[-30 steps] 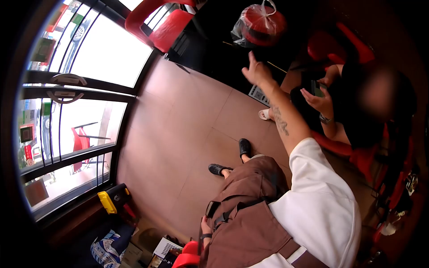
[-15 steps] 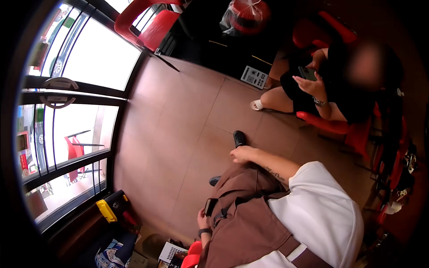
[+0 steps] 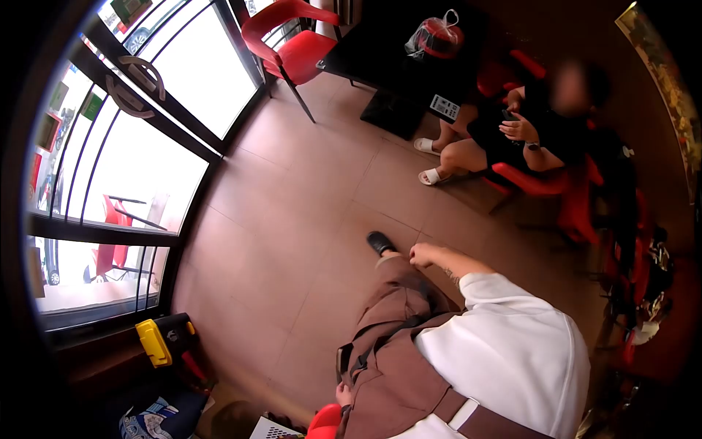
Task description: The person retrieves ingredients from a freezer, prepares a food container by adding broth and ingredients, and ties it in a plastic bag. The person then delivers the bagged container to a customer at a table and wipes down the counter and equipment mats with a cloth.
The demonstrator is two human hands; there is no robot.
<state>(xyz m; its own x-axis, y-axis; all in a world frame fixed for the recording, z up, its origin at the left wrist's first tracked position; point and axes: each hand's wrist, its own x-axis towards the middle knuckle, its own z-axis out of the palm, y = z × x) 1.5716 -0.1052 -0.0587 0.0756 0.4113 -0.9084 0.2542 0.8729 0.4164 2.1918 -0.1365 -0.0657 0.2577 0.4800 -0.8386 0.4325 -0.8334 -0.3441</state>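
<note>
My right hand [image 3: 422, 254] hangs in front of my body beside the brown apron [image 3: 402, 366], its fingers curled with nothing visible in them. My left hand [image 3: 344, 394] is low at the apron's side, partly hidden, its fingers closed against the cloth. A dark flat object [image 3: 342, 359] shows just beyond it; whether the hand touches it is unclear. Past my black shoe [image 3: 379, 242], a seated person [image 3: 556, 135] holds a phone [image 3: 509, 115]. The black table [image 3: 373, 55] bears a red container in a clear bag [image 3: 441, 36] and a printed card [image 3: 444, 108].
Glass doors [image 3: 175, 139] with curved handles stand at the left. A red chair [image 3: 300, 55] is beside the table, other red chairs [image 3: 537, 179] at the right. A black and yellow case [image 3: 155, 341] sits at the lower left, near a white perforated item [image 3: 270, 429].
My right arm, first stretched toward the table with a finger pointing, has come down beside my body, its fingers curling. The view has shifted, showing more of the table. My left hand has stayed low.
</note>
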